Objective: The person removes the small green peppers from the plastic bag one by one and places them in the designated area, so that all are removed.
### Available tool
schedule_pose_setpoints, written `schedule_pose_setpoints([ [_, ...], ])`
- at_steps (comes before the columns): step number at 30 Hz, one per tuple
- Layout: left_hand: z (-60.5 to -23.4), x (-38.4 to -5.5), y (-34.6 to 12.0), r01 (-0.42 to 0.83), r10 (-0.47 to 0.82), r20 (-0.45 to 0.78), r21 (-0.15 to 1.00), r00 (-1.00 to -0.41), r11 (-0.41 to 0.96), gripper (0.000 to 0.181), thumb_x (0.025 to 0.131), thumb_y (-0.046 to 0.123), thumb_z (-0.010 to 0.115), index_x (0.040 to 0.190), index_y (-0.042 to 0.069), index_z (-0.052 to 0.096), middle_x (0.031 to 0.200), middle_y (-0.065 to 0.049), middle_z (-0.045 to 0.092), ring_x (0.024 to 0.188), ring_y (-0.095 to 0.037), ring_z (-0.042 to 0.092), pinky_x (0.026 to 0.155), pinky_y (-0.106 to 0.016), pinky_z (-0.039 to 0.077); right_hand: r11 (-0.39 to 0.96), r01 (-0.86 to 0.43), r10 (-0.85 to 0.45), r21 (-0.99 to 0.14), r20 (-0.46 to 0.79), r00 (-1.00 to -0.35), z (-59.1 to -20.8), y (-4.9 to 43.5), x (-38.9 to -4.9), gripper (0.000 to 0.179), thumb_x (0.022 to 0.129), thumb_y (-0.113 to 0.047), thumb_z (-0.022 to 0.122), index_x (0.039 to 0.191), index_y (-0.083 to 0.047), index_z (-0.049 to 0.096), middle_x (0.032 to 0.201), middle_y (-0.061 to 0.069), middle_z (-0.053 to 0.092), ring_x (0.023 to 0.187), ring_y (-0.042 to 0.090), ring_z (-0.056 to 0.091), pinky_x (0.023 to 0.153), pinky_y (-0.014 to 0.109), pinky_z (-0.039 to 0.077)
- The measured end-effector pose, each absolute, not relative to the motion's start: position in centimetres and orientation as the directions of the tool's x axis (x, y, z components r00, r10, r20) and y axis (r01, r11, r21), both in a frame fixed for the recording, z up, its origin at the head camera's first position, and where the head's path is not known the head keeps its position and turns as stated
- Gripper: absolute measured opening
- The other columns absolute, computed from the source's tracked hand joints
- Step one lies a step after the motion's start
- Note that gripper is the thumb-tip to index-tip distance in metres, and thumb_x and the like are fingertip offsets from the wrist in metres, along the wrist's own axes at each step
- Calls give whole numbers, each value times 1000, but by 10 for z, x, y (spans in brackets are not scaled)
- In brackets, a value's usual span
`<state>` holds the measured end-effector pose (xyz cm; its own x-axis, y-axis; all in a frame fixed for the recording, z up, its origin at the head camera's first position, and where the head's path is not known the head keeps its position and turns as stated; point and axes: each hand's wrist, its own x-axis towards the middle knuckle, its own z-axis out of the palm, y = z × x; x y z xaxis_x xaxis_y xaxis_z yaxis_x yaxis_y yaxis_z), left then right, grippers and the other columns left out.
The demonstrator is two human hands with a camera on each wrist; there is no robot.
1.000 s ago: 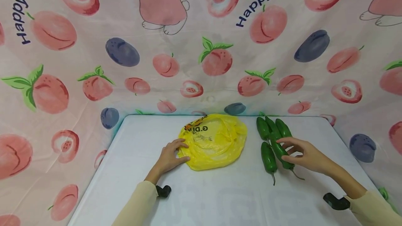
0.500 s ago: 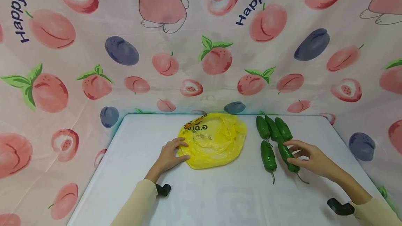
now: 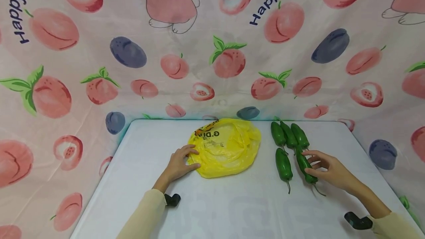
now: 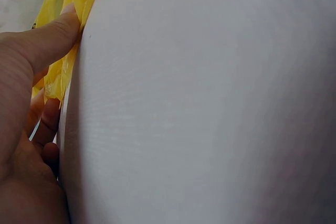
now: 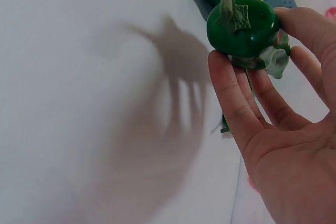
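Observation:
My right hand [image 3: 332, 169] holds a long green chili pepper [image 3: 302, 162] between thumb and fingers, its stem pointing toward me. In the right wrist view the pepper's [image 5: 247, 27] stem end faces the camera, and its shadow falls on the table. Just beyond its tip lie three more green peppers [image 3: 289, 135] side by side, and another pepper [image 3: 283, 165] lies to its left. My left hand [image 3: 179, 164] rests at the left edge of a flattened yellow plastic bag [image 3: 229, 150]. The left wrist view shows the thumb [image 4: 60, 32] against the yellow film, with fingers partly hidden below.
A white table [image 3: 232, 209] carries everything. Behind and beside it hangs a pink cloth [image 3: 199, 47] printed with peaches, dark plums and the word Happy. Black wrist pieces [image 3: 358, 220] sit at both cream sleeves.
My right hand has shifted slightly right and toward me with its pepper, which now lies apart from the pepper on the left. The left hand and bag stay in place.

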<state>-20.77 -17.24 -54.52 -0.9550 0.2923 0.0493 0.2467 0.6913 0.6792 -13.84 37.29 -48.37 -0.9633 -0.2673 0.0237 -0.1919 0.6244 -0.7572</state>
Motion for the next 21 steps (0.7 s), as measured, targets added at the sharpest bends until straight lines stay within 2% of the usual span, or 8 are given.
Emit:
schedule_pose_setpoints([
  [16,-543,-207,-171,240,290,44,686,-956,687,42,85,37,86,121,24,70,153,-1,51,123,-26,52,113,-56,30,638,-133,-232,-758,-25,-972,-497,375,-143,57,94,-24,78,143,-8,55,122,17,64,98,8,63,72,29,56],
  [21,-543,-207,-171,232,285,37,685,-958,691,42,85,36,86,121,24,70,153,-1,51,123,-25,52,113,-55,30,630,-113,-228,-768,-44,-973,-499,376,-146,57,94,-26,77,143,-8,54,122,20,63,97,13,63,71,30,57],
])
